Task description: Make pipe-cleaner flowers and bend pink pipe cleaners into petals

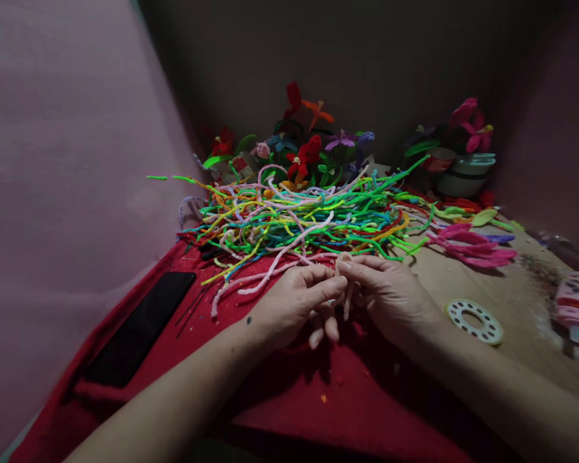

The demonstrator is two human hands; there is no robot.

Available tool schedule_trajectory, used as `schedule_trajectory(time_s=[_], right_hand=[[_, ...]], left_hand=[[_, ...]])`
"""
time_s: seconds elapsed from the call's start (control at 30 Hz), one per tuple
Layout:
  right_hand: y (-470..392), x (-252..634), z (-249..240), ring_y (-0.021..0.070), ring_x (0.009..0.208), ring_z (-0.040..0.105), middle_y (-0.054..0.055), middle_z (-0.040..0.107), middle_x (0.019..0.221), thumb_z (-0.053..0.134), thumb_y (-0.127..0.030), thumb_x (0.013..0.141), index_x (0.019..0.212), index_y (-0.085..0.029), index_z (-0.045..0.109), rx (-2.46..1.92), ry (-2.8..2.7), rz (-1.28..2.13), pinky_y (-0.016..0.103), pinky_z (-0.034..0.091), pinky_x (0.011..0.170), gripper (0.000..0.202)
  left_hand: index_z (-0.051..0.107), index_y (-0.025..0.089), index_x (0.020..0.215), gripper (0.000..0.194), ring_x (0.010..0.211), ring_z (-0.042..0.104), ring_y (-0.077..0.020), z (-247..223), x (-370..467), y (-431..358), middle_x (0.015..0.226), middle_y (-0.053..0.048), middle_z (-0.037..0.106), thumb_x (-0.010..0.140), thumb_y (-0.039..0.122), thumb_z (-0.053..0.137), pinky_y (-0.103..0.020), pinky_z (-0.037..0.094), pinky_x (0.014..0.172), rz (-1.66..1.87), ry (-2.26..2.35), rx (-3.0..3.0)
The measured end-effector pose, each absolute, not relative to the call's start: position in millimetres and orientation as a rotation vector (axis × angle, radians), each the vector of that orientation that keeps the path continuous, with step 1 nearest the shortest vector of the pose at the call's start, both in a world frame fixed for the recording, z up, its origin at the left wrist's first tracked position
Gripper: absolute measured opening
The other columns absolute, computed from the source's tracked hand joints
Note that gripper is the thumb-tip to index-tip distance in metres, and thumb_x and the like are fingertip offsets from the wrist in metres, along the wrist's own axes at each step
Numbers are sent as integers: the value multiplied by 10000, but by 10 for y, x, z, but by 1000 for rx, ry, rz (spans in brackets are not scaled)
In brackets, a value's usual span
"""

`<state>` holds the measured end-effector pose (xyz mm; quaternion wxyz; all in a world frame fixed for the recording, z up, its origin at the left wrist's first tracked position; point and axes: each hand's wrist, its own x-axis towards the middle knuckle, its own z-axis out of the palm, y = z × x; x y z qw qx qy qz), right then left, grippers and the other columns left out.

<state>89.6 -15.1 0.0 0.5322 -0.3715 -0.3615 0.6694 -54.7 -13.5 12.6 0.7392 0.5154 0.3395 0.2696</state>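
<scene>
Both hands meet over the red cloth point(289, 392), just in front of a heap of colourful pipe cleaners point(313, 218). Between them is a pale pinkish-beige pipe cleaner point(348, 301), bent at the top, with one end hanging down. My left hand point(302, 299) pinches it between thumb and index finger, its other fingers curled loosely below. My right hand point(390, 292) grips its upper part with thumb and index finger; the remaining fingers are partly hidden behind it.
A black phone point(142, 328) lies at the left. Pipe-cleaner flowers point(303, 157) stand behind the heap. To the right are magenta loops point(473, 245), a pale disc with holes point(473, 321), a pink object point(578, 302) and a light green pot point(466, 177).
</scene>
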Motion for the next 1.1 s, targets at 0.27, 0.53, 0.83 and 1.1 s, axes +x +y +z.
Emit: schedule_trajectory(time_s=[0.27,0.53,0.83,1.1], right_hand=[[-132,891,-14,61,427,446,-5,545,565,708,-288,652,652,-124,640,-850,-885,1614,193,302,393,178],[-159,927,-34,96,420,503,-8,565,533,682,-259,672,676,-149,561,-935,-1091,1719,205,375,393,163],[-215,914,25,110,477,561,-4,604,584,650,-323,716,700,-165,550,-968,-1087,1547,229,465,449,188],[-251,923,63,114,530,555,-12,586,588,611,-279,768,751,-171,572,-943,-1312,1106,252,487,541,117]], left_hand=[[529,112,722,185,418,536,-73,169,-507,-138,571,-10,598,811,274,522,-159,414,390,679,809,1245],[521,125,741,163,360,510,-71,208,-567,-117,494,3,594,804,275,533,-156,388,378,808,977,1320],[502,145,767,88,355,522,-97,197,-571,-114,467,18,571,769,225,540,-166,392,330,865,1071,1325],[498,158,811,37,378,525,-89,184,-538,-169,497,37,553,784,182,497,-159,399,342,861,1118,1415]])
